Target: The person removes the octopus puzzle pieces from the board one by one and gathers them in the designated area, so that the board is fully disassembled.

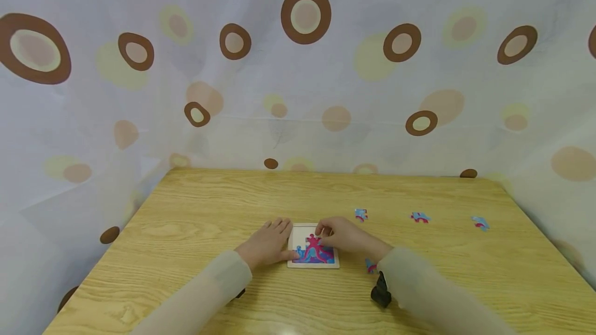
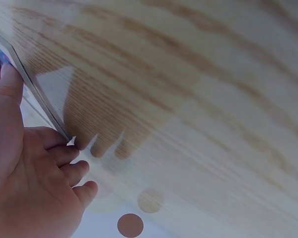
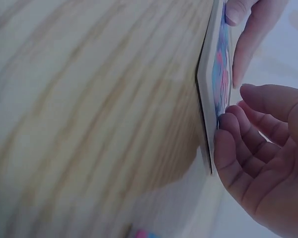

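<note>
Spotted curtain [image 1: 302, 79] behind, wood-grain table [image 1: 186, 206] below. Landmark = jigsaw tray [image 1: 313, 266]: pale frame, flat on the table, between the person's hands. Joined pieces [image 1: 321, 255] in pink, blue and purple cover the tray's near side, pink ones reaching toward its far side; white backing [image 1: 301, 232] shows in its far-left part, so it's only partly filled. Left hand [image 1: 267, 244]: relaxed, not clenched, fingers along the tray's left edge, thumb over its near-left part; reads as bracing. Right hand [image 1: 343, 232]: fingers bent over the tray's far-right part. Can't tell if it pinches a piece or has let go; the fingers hide the spot, and the right wrist view doesn't settle it. Four loose pieces, all right of the tray: nearest far-side piece [image 1: 361, 214] just off its far-right corner, middle far-side piece [image 1: 420, 217] further out, outermost piece [image 1: 480, 223] well apart from it, near-side piece [image 1: 370, 266] off its near-right corner, by the right sleeve [image 1: 410, 270]. Step in hand, my read: seating or nudging a piece in the tray's far-right area. Next move should call for lining up tabs with the joined edge, pressing flat, tray held steady; then a matching loose piece for the bare backing.
</note>
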{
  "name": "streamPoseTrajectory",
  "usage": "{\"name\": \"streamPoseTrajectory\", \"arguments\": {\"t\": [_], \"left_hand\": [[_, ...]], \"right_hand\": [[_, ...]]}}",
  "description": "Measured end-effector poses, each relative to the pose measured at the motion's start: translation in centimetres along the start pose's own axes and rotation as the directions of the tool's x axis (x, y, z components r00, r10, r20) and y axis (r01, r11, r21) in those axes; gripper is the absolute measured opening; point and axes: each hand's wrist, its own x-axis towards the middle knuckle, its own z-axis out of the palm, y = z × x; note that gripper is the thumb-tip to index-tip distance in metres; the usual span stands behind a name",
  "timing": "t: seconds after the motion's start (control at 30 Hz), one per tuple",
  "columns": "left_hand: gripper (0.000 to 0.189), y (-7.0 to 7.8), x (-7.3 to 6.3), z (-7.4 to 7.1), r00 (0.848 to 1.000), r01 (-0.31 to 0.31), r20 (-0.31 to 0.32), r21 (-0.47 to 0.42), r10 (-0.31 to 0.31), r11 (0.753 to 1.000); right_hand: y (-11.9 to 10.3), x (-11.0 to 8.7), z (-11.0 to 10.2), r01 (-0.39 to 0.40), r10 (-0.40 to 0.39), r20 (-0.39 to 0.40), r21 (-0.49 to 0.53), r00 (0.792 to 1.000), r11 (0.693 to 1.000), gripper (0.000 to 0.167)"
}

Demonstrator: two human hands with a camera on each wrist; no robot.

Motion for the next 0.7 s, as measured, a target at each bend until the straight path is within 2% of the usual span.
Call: {"name": "streamPoseTrajectory", "arguments": {"t": [0.13, 0.37, 0.7], "left_hand": [[0.08, 0.05, -0.07, -0.12, 1.0, -0.001, 0.001, 0.0, 0.001, 1.0], [0.079, 0.12, -0.12, -0.15, 1.0, -0.006, -0.004, 0.006, 0.006, 1.0], [0.08, 0.06, -0.12, -0.04, 1.0, -0.007, -0.012, 0.014, 0.007, 1.0]], "right_hand": [[-0.46, 0.4, 0.32, -0.002, 0.002, -0.013, -0.035, 1.0, 0.999, 0.004], [-0.87, 0.5, 0.51, -0.078, 0.078, -0.013, -0.044, 0.997, 0.996, 0.007], [-0.75, 0.73, 0.71, -0.089, 0.088, -0.01, -0.059, 0.996, 0.994, 0.006]]}}
